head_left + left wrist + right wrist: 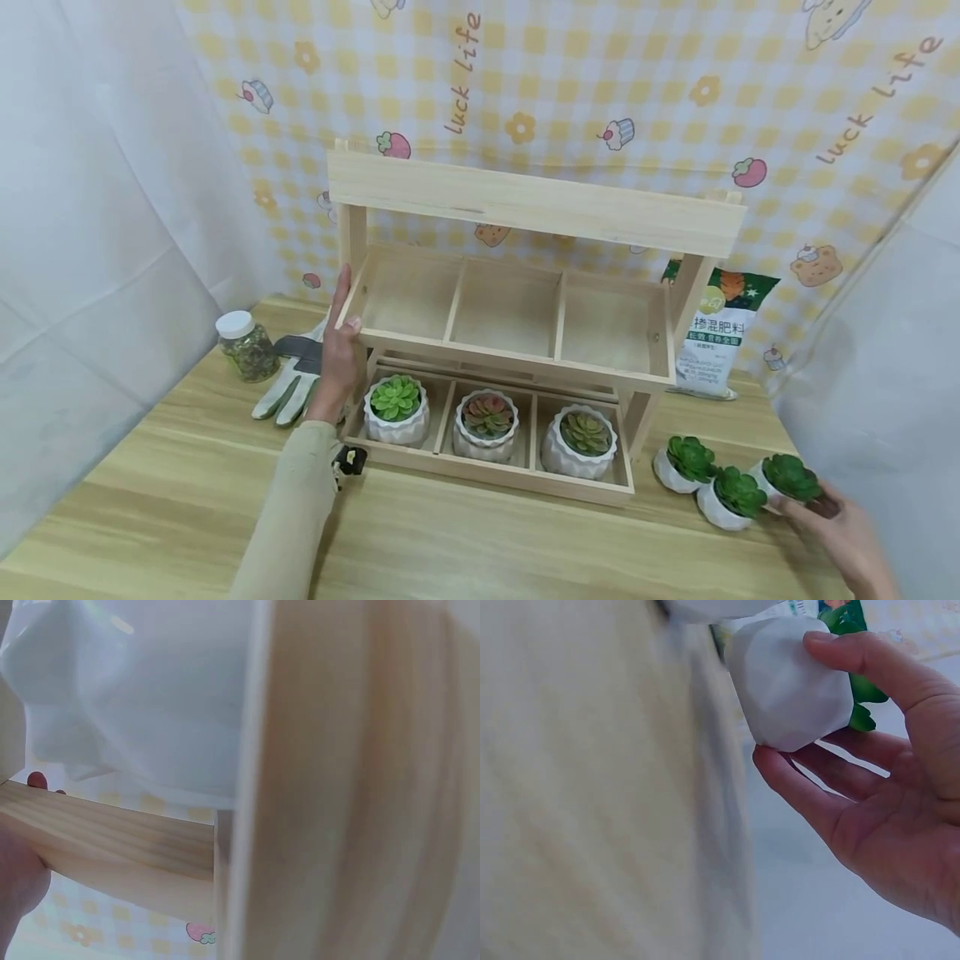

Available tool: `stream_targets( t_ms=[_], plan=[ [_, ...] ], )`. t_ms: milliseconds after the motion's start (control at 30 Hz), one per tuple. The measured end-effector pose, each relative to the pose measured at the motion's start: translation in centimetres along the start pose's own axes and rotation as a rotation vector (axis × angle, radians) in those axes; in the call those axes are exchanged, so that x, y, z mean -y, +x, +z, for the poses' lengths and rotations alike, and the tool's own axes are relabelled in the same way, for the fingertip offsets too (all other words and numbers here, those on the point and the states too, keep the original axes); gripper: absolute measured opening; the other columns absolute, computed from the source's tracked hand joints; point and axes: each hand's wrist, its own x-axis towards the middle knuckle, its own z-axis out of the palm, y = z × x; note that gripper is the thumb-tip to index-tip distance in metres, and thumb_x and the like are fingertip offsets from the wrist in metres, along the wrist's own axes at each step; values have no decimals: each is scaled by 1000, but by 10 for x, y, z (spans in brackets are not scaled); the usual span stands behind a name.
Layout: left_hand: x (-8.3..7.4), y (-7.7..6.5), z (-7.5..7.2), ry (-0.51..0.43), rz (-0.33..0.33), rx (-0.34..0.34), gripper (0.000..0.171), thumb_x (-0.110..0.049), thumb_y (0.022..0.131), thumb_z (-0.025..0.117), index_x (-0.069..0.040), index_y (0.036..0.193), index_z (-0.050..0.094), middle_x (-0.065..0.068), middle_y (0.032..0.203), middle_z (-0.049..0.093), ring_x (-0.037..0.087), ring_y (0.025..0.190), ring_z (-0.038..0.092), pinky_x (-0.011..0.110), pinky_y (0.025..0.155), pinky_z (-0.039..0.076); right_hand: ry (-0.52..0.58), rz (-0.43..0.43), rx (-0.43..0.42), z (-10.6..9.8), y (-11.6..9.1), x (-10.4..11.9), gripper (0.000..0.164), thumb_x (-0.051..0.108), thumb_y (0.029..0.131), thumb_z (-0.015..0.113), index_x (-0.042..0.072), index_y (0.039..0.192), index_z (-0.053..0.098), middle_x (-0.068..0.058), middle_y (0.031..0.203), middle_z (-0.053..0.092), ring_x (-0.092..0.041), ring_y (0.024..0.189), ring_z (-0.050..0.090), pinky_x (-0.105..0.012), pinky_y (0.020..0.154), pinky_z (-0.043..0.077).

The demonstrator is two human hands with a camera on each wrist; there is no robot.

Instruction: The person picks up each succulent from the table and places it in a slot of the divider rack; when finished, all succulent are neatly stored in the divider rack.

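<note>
At the right, my right hand (840, 533) holds a small green potted succulent (791, 478), thumb and fingers around its white faceted pot (791, 690). In the right wrist view the pot is tipped on its side and apart from the wooden tabletop. Two similar potted succulents (738, 493) (690, 459) stand just left of it. My left hand (339, 362) grips the left end of a tiered wooden shelf (502, 352), its thumb over the front corner and fingers along the side. Three larger succulents in scalloped white pots (397, 427) (486, 448) (579, 461) fill the bottom tier's compartments.
A lidded jar (247, 346) and a work glove (296, 379) lie left of the shelf. Behind its right end stands a fertilizer bag (708, 350). A checked curtain (555, 83) hangs behind, with white sheeting (885, 400) along the right edge of the table (450, 542).
</note>
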Motion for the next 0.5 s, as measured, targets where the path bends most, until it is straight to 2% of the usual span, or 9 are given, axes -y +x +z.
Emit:
stream_targets(
  t_ms=[167,233,267,300,367,400,500],
  plan=[
    [16,0,-4,27,1,-6,67,-15,86,32,-19,150,17,-5,153,17,22,138,19,44,108,14,-17,26,-98,-3,0,2,95,52,84,59,-12,142,21,-36,134,35,-7,82,54,-38,68,51],
    [18,1,-4,17,3,-7,66,-17,86,33,-22,150,18,-6,153,18,21,137,19,44,108,14,-8,35,-129,-4,-1,2,95,53,83,59,-12,142,21,-37,135,33,-23,90,57,-41,69,51],
    [19,1,-4,15,3,-7,66,-18,86,33,-23,150,19,-6,153,19,21,137,20,44,108,14,-9,34,-140,-5,-2,2,95,52,83,59,-12,142,20,-37,135,32,-27,92,56,-41,68,51],
    [19,1,-4,11,1,-6,66,-19,86,34,-24,150,19,-6,153,19,21,137,20,44,108,14,-9,35,-151,-5,-3,3,95,52,83,59,-12,142,20,-38,136,32,-34,96,55,-42,68,51],
    [20,0,-4,3,-5,-5,66,-19,86,34,-24,150,19,-6,153,19,21,137,20,44,108,14,8,51,-165,-5,-4,6,96,53,83,59,-10,143,19,-37,137,30,-39,102,52,-43,70,50],
    [20,0,-4,-5,-7,-6,67,-18,86,34,-24,150,19,-5,153,19,21,137,20,44,108,15,16,56,-167,-5,-6,8,97,54,82,59,-10,144,19,-37,137,29,-46,110,45,-46,72,50],
    [20,0,-5,-21,-8,-8,66,-16,86,34,-22,150,19,-2,153,19,22,137,20,40,108,16,51,75,-161,-6,-10,16,98,54,82,58,-7,146,15,-36,140,26,-48,118,37,-51,79,45]
  ],
)
